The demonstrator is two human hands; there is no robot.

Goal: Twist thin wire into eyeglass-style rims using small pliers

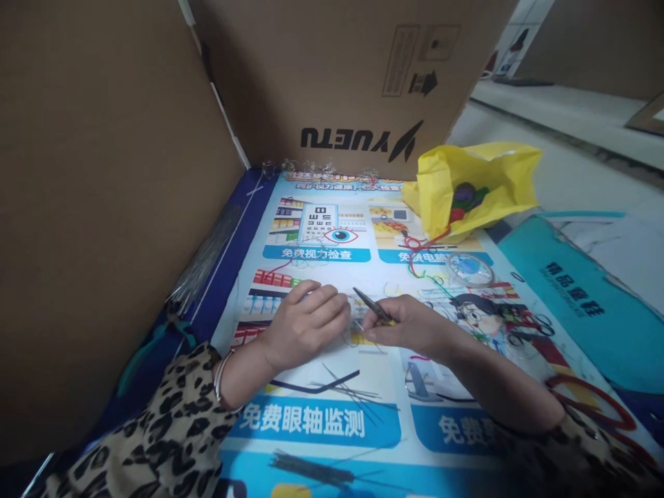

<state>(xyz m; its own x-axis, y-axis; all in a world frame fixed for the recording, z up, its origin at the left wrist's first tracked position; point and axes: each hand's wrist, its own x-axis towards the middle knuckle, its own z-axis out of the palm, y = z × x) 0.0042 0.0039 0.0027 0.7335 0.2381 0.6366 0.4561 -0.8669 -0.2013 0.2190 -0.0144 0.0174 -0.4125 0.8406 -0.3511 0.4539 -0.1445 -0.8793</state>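
Note:
My right hand (pixel 402 324) is closed around a dark, pointed tool (pixel 371 304) that looks like pliers, with a yellowish part near the fingers. Its tip points up and left, toward my left hand (pixel 311 325). That hand is closed, knuckles up; what its fingers pinch is hidden. Thin wire (pixel 357 325) shows in the gap between the two hands. Below them, several loose straight wires (pixel 357 394) lie scattered on the printed poster (pixel 384 387). Closer to me lies a dark bundle of wires (pixel 311 470).
A yellow bag (pixel 477 187) with coloured balls stands at back right, near red cord (pixel 415 245) and a tape roll (pixel 469 268). Scissors (pixel 532 328) lie right. Teal-handled pliers (pixel 155 346) and a wire bundle (pixel 207 256) lie left. Cardboard (pixel 337 83) walls the back and left.

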